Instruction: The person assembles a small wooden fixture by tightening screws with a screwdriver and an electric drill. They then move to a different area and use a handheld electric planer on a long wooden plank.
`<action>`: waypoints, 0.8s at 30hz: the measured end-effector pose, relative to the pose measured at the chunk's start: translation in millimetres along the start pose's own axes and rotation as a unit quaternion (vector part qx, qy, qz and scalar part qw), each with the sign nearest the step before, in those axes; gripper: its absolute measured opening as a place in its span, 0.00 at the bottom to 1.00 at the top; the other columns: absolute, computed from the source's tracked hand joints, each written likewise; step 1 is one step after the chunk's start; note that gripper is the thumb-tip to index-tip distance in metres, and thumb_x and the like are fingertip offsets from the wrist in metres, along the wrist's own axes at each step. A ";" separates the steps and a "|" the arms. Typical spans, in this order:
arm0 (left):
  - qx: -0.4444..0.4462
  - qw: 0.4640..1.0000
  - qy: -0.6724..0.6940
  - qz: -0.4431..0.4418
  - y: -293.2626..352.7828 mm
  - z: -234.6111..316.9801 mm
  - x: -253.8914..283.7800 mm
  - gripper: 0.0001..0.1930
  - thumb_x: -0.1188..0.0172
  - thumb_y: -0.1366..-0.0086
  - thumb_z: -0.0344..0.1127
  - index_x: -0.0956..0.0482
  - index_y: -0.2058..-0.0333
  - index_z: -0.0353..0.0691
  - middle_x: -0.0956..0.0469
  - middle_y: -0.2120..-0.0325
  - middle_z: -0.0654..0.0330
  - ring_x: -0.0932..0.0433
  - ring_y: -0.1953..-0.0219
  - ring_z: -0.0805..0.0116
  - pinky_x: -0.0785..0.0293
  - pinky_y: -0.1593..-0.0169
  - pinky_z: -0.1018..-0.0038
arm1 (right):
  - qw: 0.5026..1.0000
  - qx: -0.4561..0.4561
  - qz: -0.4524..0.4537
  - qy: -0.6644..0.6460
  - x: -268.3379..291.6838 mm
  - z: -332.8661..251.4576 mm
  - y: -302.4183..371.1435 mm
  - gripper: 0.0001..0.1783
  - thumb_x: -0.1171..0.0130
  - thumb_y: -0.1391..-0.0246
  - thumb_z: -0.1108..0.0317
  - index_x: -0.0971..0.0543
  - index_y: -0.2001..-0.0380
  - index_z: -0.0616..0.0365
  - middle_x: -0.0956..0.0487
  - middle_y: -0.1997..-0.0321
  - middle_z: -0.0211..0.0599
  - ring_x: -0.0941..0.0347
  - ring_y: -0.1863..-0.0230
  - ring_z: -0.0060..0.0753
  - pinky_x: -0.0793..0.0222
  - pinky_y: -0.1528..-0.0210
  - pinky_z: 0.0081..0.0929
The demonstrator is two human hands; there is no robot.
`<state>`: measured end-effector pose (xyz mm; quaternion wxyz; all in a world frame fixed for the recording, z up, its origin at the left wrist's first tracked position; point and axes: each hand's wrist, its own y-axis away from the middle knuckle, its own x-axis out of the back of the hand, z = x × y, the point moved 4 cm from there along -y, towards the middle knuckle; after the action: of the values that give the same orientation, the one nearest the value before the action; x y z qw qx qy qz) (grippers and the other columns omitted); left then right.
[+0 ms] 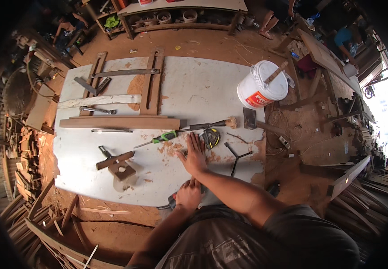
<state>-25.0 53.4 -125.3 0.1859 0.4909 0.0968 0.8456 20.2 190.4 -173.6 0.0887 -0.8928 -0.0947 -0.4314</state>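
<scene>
My left hand [188, 195] is closed near the table's front edge, beside a red and black object [172, 200] mostly hidden under it; what it grips cannot be made out. Just beyond it, my right hand [195, 158] rests on the white tabletop [194, 89], fingers stretched forward. A black and yellow tape measure [212, 138] lies right of those fingertips. To their left is a green-handled screwdriver [165, 136]. Across the top runs a long dark tool [207, 126] with a frayed tan end. A black three-armed wrench [236, 158] lies to the right.
A white bucket [252, 85] with a wooden stick stands at the far right corner, near a dark hammer-like head [249, 119]. Wooden frame pieces [151, 85] and a brown strip [122, 122] lie left. A wooden block with a hole [122, 169] sits nearer. Other people are farther off.
</scene>
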 end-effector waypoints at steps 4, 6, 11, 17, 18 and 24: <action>0.042 0.999 -0.016 -0.028 -2.0 2.4 11.1 0.37 0.27 0.43 0.44 0.29 0.39 0.31 0.22 0.41 0.51 0.18 0.46 0.52 0.18 0.43 0.59 | 0.997 -0.041 0.038 -0.046 24.5 -3.3 13.9 0.32 0.32 0.37 0.50 0.27 0.39 0.60 0.22 0.38 0.56 0.27 0.37 0.63 0.31 0.35 0.53; 0.042 0.999 -0.025 -0.018 -0.9 0.5 7.4 0.40 0.28 0.43 0.47 0.31 0.36 0.34 0.22 0.40 0.49 0.16 0.46 0.48 0.17 0.44 0.56 | 0.986 -0.121 -0.109 -0.035 30.1 3.2 25.7 0.25 0.41 0.32 0.47 0.20 0.47 0.57 0.19 0.42 0.54 0.24 0.39 0.62 0.30 0.37 0.58; 0.021 0.998 -0.048 0.046 0.6 -3.9 -3.0 0.46 0.31 0.42 0.53 0.36 0.30 0.37 0.26 0.34 0.46 0.16 0.46 0.44 0.18 0.42 0.54 | 0.987 -0.134 0.023 -0.092 96.6 5.5 -13.9 0.28 0.56 0.23 0.50 0.18 0.62 0.65 0.16 0.62 0.63 0.18 0.56 0.69 0.24 0.49 0.60; 0.022 0.997 -0.056 0.046 4.4 8.0 -10.0 0.46 0.32 0.40 0.54 0.38 0.29 0.37 0.27 0.33 0.44 0.17 0.44 0.44 0.18 0.41 0.55 | 0.959 0.019 -0.269 0.091 36.6 16.6 5.0 0.27 0.43 0.30 0.47 0.15 0.55 0.64 0.14 0.56 0.59 0.17 0.50 0.65 0.22 0.46 0.57; 0.019 0.998 -0.054 0.038 -0.1 11.6 -10.4 0.45 0.32 0.39 0.55 0.37 0.30 0.37 0.25 0.36 0.44 0.16 0.45 0.44 0.18 0.41 0.55 | 0.950 0.039 -0.290 0.110 25.8 27.2 5.4 0.27 0.42 0.31 0.46 0.15 0.55 0.64 0.13 0.55 0.58 0.16 0.50 0.65 0.21 0.46 0.56; 0.051 0.998 -0.045 0.008 1.1 3.9 2.1 0.39 0.33 0.38 0.61 0.27 0.39 0.35 0.16 0.50 0.43 0.15 0.48 0.44 0.18 0.44 0.54 | 0.994 0.042 -0.101 0.006 49.8 -10.3 33.1 0.19 0.46 0.28 0.54 0.23 0.52 0.61 0.15 0.58 0.58 0.17 0.53 0.65 0.22 0.51 0.60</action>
<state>-22.8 53.3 -121.4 0.1581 0.5381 0.1273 0.8181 50.9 160.5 -130.6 0.0828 -0.8713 -0.2024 -0.4394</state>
